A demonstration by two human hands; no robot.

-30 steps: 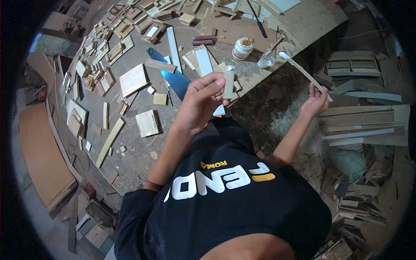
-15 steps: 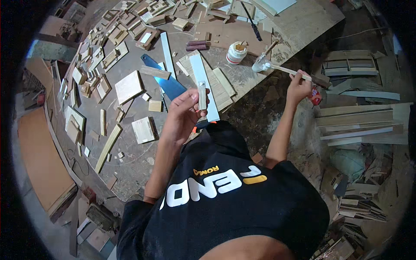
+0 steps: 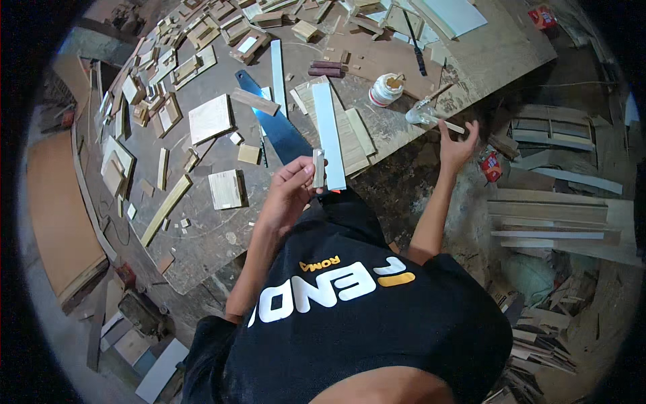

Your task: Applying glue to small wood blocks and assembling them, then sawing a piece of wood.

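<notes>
Bench (image 3: 195, 250) messy w/ wood bits (image 3: 210, 120); we pinch small block (image 3: 319, 168) in L hand (image 3: 286, 192), R hand (image 3: 459, 149) spread wide by stick (image 3: 455, 127); prob. mid-gluing, next needs steady L grip.

A scuffed workbench (image 3: 195, 256) stands above dusty floor (image 3: 464, 219).

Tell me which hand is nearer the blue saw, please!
Left. The left grip is right by the lower end of the blue saw; the right grip is farther off to its right.

the worktable (image 3: 195, 252) carries a square block (image 3: 225, 190), a yellowish strip (image 3: 166, 210) and a blue handsaw (image 3: 288, 140).
</notes>
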